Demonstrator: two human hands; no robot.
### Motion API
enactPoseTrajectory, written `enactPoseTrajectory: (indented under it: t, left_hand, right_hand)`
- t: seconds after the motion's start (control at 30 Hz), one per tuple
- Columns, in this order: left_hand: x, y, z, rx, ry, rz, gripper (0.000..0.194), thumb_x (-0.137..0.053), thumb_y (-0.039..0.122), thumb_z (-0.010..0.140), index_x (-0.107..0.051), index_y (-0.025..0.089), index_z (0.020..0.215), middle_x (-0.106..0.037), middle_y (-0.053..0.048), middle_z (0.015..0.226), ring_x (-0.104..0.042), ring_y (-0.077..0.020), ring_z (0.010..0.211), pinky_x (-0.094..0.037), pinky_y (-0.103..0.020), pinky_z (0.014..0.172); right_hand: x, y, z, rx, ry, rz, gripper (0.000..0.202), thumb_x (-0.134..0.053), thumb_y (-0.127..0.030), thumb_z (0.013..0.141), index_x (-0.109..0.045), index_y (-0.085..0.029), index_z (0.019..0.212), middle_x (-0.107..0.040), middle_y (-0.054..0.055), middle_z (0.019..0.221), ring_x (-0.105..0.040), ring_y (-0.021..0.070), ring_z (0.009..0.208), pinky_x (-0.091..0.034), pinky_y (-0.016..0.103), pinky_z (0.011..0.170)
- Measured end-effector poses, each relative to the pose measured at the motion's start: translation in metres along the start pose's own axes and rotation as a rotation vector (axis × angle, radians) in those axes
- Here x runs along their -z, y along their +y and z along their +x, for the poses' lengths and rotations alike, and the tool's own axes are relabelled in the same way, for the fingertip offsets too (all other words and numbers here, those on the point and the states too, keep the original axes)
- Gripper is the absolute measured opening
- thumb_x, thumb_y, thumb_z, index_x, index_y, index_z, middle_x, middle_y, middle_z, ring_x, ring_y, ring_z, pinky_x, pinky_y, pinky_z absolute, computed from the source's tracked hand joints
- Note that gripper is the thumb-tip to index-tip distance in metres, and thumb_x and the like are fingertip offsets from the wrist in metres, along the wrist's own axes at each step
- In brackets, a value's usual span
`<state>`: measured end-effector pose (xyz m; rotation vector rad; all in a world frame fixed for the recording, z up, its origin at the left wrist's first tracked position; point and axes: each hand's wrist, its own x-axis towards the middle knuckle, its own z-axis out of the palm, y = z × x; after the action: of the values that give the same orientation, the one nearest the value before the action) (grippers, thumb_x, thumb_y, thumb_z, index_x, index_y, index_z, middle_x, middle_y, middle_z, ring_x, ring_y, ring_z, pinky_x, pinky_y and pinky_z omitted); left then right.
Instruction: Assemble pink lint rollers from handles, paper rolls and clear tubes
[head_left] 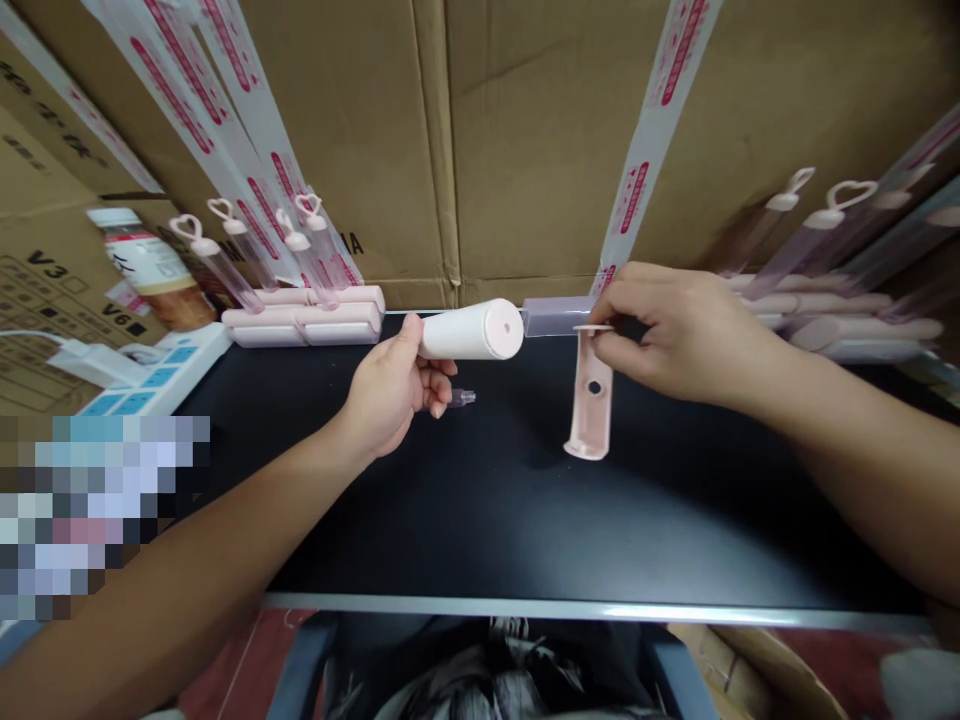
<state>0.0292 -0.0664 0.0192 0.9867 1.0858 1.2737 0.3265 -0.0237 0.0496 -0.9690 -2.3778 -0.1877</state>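
Observation:
My left hand (397, 390) is closed around a white lint roll (461, 334) with a pale pink end disc, which points to the right above the table. Just under those fingers a small clear plastic tip (463, 398) shows; the rest of it is hidden by the hand. My right hand (652, 325) pinches the upper end of a pink half-shell cover (592, 400), which hangs upright with its hollow side and a round hole in view. Behind it, partly covered by my right fingers, lies a translucent lilac tube (555, 316) near the table's back edge.
Finished-looking pink rollers with heart-loop handles stand at the back left (304, 318) and back right (817, 300). A power strip (161, 370) and a drink bottle (154, 265) are at left. Taped cardboard boxes (525, 140) wall off the back of the black table (465, 530).

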Motion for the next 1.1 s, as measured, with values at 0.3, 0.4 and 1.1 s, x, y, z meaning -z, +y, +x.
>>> enactPoseTrajectory:
  t: [0.3, 0.4, 1.1]
  left_hand:
    - [0.000, -0.009, -0.008, -0.025, -0.108, 0.172, 0.050, -0.068, 0.061, 0.099, -0.070, 0.012, 0.110, -0.068, -0.006, 0.074, -0.067, -0.0182, 0.060, -0.056, -0.027, 0.045]
    - [-0.004, -0.010, -0.012, -0.015, -0.147, 0.221, 0.051, -0.068, 0.057, 0.099, -0.075, 0.011, 0.119, -0.069, -0.007, 0.078, -0.067, -0.0181, 0.063, -0.058, -0.026, 0.047]
    - [-0.004, -0.010, -0.019, -0.146, -0.244, 0.527, 0.044, -0.068, 0.050, 0.100, -0.086, 0.014, 0.116, -0.073, -0.006, 0.079, -0.062, -0.0138, 0.060, -0.053, -0.021, 0.051]
  right_hand:
    - [-0.009, -0.027, -0.003, -0.222, 0.059, 0.783, 0.012, -0.073, -0.024, 0.087, -0.061, -0.024, 0.087, -0.079, 0.004, 0.086, -0.069, 0.0173, 0.062, -0.048, 0.029, 0.051]
    - [-0.010, -0.033, -0.004, -0.212, -0.019, 0.857, 0.012, -0.074, -0.025, 0.088, -0.066, -0.023, 0.097, -0.077, 0.003, 0.083, -0.068, 0.0165, 0.063, -0.049, 0.029, 0.053]
    - [-0.024, -0.048, -0.004, -0.332, -0.178, 1.136, 0.033, -0.086, -0.046, 0.089, -0.068, -0.018, 0.084, -0.054, -0.006, 0.060, -0.043, 0.0076, 0.050, -0.033, 0.023, 0.046]
